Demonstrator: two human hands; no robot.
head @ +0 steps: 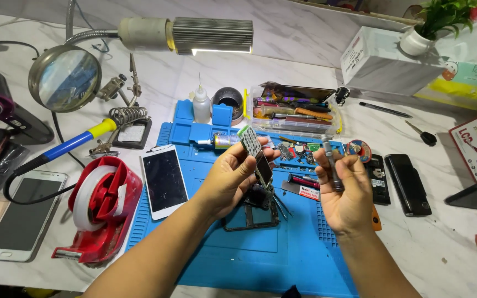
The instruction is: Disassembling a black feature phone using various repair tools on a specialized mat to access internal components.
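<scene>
Left hand (228, 175) is closed around a phone circuit board (256, 157), which is held upright and slightly tilted above the blue work mat (238, 254), the thumb and fingers pinching its edges. Right hand (342, 190) is clenched around a slim metal screwdriver (331, 161), which is kept roughly vertical just beside the board without touching it. Beneath the two hands, a dark phone frame (252, 215) is seen lying on the mat. A white smartphone (164, 180) is laid on the mat's left part, and a red tape dispenser (101, 205) is placed on the desk (448, 243) next to it. A blue-handled soldering iron (73, 142), a magnifier (65, 78) and a lit lamp (205, 36) are found further back. Black phones (407, 183) are set on the desk to the right.
</scene>
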